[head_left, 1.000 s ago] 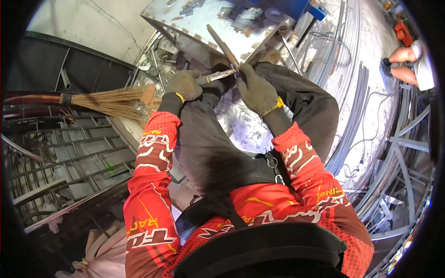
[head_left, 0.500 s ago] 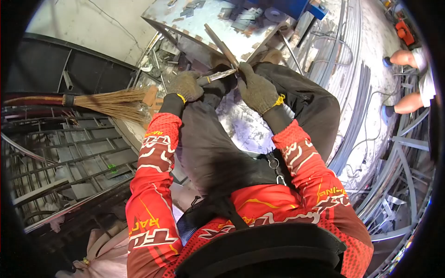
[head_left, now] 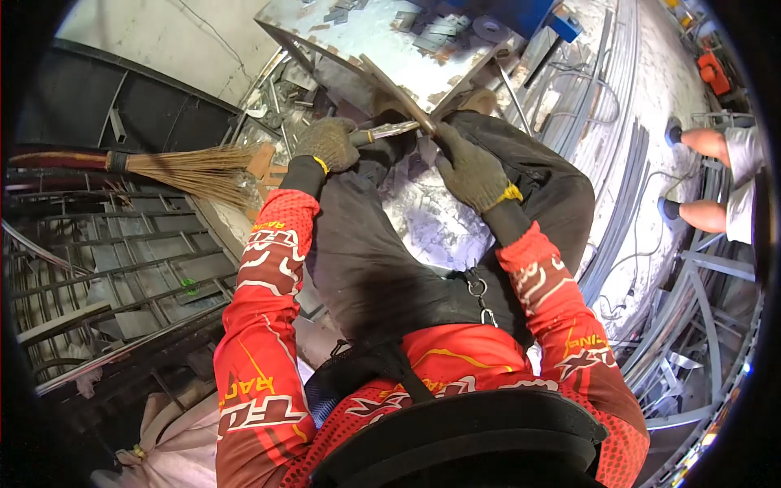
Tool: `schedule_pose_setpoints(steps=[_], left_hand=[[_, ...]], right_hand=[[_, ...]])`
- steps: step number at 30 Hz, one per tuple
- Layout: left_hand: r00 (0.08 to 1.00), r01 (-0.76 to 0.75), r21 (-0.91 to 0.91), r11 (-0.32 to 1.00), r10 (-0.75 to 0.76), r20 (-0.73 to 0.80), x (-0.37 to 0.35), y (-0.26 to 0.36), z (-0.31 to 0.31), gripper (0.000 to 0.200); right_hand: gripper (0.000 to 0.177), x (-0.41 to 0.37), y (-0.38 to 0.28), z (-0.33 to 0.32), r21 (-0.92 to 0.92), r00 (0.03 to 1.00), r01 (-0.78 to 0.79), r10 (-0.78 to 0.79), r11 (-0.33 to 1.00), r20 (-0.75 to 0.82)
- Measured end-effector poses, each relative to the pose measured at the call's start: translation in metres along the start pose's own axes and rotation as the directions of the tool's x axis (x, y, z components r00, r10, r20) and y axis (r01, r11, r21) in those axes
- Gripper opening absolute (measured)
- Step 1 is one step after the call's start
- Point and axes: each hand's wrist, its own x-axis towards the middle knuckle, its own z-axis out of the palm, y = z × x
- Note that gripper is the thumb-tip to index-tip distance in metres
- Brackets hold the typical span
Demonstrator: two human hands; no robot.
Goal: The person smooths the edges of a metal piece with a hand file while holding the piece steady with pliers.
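My left hand (head_left: 328, 143), in a grey knitted glove with a yellow cuff, is wrapped round the handle of a knife-like tool (head_left: 392, 130). The tool's pale blade points right, its tip near a long brown bar (head_left: 400, 92). My right hand (head_left: 473, 172), gloved the same way, is closed at the bar's near end between my knees. The bar slants up and left, towards the low table. Its end is partly hidden by the right glove.
A metal-topped table (head_left: 358, 37) with small plates stands ahead. To the left lie a straw broom (head_left: 191, 165) and a metal grating (head_left: 122, 268). Long metal strips (head_left: 626, 195) run along the right, beside another person's legs (head_left: 704, 179).
My right hand has moved down and slightly right with the bar's near end. My left hand has shifted slightly. The other person's legs appear a little lower in view.
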Motion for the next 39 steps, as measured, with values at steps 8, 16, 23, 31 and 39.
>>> schedule_pose_setpoints(steps=[8,16,23,31,39], left_hand=[[0.997,0.054,0.017,0.998,-0.055,0.053,-0.006,0.006,-0.012,0.040],[0.994,0.082,0.012,0.997,-0.083,0.066,-0.005,0.014,-0.016,0.037],[0.997,0.065,-0.014,0.998,-0.064,0.046,-0.004,0.012,-0.016,0.036],[0.996,0.058,0.015,0.998,-0.059,0.063,-0.001,0.012,-0.011,0.043],[0.997,0.072,0.004,0.997,-0.072,0.008,-0.003,0.010,-0.010,0.042]], right_hand=[[0.047,-0.059,-0.001,-0.005,0.030,0.997,-0.051,0.053,0.998,-0.054],[0.042,0.022,-0.015,0.003,0.042,0.999,-0.043,0.042,0.998,0.007],[0.042,-0.040,-0.003,-0.001,0.041,0.997,-0.072,0.071,0.997,0.029],[0.043,0.004,-0.004,0.006,0.082,0.995,-0.101,0.102,0.991,-0.010],[0.049,-0.031,0.000,0.008,0.109,0.993,-0.082,0.090,0.991,-0.070]])
